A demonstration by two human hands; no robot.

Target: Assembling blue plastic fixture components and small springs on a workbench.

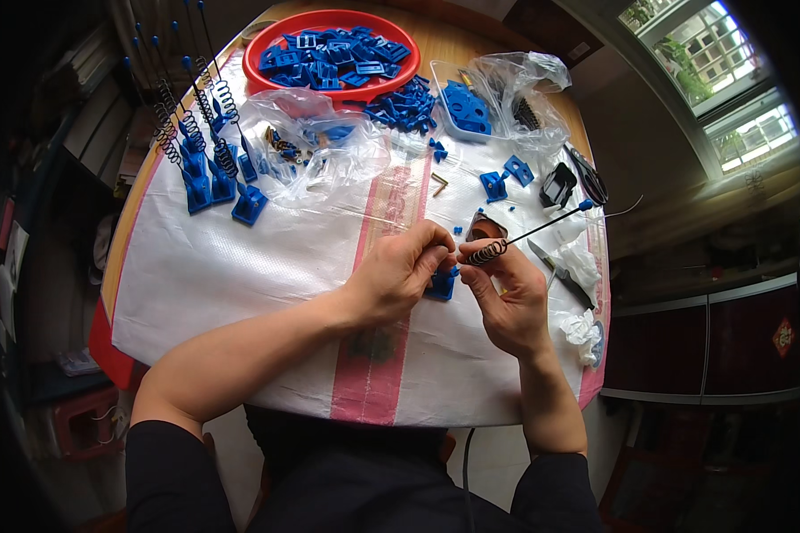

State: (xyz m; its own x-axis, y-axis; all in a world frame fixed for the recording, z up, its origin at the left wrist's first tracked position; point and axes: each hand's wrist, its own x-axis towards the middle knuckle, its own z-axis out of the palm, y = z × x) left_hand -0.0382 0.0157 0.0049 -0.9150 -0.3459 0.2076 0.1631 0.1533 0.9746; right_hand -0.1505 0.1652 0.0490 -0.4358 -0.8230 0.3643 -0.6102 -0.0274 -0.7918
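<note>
Over the middle of the table, my left hand (398, 271) and my right hand (514, 298) meet fingertip to fingertip. Between the right thumb and fingers sits a dark coil spring (486, 254). A thin black rod (549, 223) with a blue tip slants out of it toward the upper right. The left thumb and forefinger are pinched at the near end of the spring; what lies in them is too small to make out. A blue plastic piece (442, 284) shows just below the fingertips, partly covered. Behind the right hand is a brown rounded object (485, 227).
A red basin (254, 78) of blue parts stands at the back. Finished-looking blue bases with springs and rods (224, 182) stand at left. Plastic bags (347, 164), a clear box (464, 111), scissors (588, 178), a knife (571, 286) and crumpled tissue (581, 333) lie around.
</note>
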